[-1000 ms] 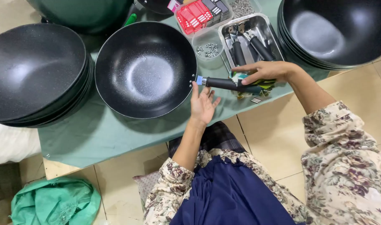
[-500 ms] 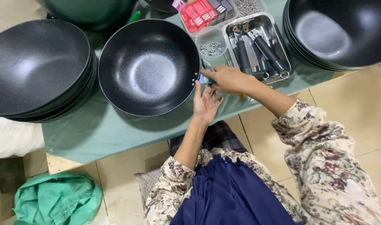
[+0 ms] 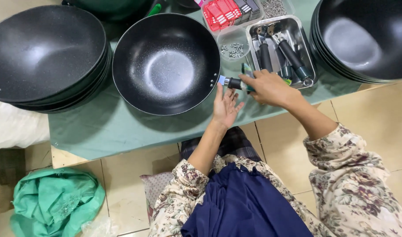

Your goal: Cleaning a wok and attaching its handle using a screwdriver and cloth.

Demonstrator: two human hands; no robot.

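Handle [image 3: 234, 83] mostly under hands [image 3: 268, 87]

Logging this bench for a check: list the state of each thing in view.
Middle pan: upright, empty, no handle fixed yet.
Handle: held at the pan's rim.
Right hand: shut on the handle.
Left hand: open, under the handle.
Metal tray: holds more handles.
Small tub: holds nuts.

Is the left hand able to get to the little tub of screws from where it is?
Probably yes. The left hand lies open at the table edge, and the little tub of screws sits just beyond it. Only the handle in the right hand crosses between.
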